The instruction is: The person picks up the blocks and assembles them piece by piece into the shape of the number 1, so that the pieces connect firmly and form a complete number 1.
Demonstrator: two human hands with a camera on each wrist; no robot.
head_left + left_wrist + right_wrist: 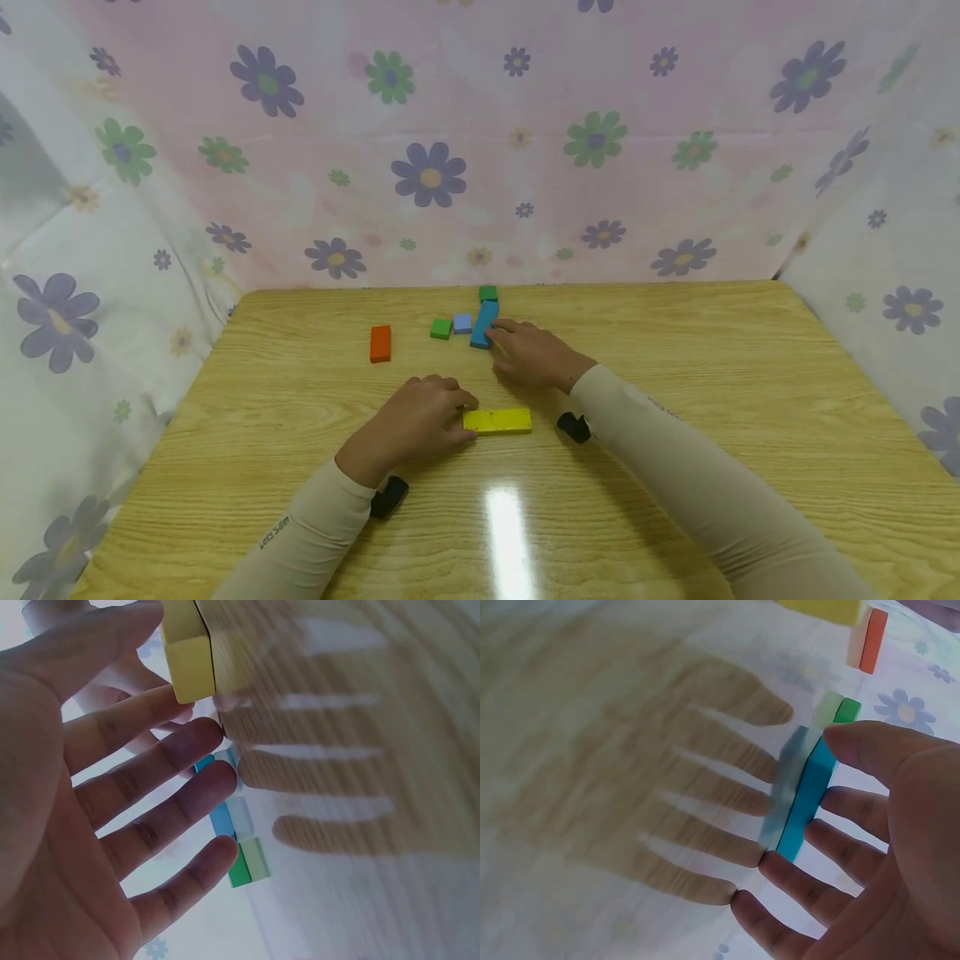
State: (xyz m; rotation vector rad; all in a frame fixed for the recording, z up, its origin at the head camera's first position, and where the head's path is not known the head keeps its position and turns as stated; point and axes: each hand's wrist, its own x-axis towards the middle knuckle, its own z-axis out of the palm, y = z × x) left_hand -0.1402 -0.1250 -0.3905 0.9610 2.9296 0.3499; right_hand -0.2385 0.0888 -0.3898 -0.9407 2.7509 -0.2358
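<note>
In the head view my left hand pinches the left end of a long yellow block between thumb and index finger. The block lies flat on the table, and the other fingers spread straight beside it in the left wrist view. Farther back, my right hand touches the right side of a long blue block with its fingertips; its fingers look fairly straight in the right wrist view. A dark green block sits at the blue block's far end. Left of the blue block are a small periwinkle block and a green block.
A red-orange block lies alone to the left on the wooden table. Flower-patterned cloth hangs behind the table and at both sides. Black wrist-worn pieces show beneath the sleeves.
</note>
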